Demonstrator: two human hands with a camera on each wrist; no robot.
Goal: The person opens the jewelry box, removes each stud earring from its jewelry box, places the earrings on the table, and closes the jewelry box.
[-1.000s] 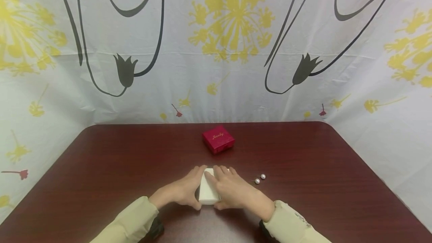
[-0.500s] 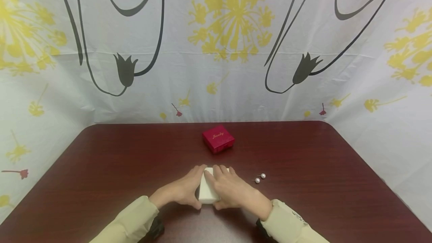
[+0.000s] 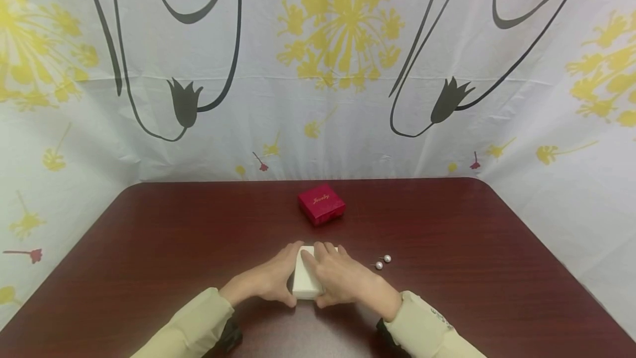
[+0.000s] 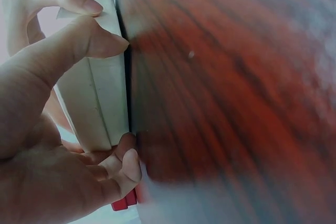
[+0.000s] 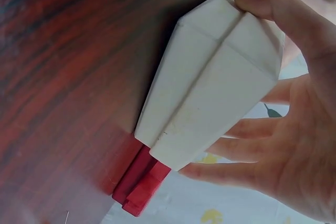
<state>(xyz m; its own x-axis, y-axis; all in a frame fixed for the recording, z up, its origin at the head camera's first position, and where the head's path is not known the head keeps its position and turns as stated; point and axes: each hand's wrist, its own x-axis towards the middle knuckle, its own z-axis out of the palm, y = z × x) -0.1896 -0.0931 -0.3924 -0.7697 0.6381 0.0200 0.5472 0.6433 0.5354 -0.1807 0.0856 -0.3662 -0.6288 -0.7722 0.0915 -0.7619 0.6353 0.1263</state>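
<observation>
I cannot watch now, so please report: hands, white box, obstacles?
Left hand, right hand: gripping white box. Seam showing along its side. Red box, pearl earrings: apparently not in the way.

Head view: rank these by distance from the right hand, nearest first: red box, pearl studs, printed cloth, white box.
1. White box: touching the right hand, on its left.
2. Pearl studs: just right of the hand.
3. Red box: farther forward on the table.
4. Printed cloth: behind the table.
</observation>
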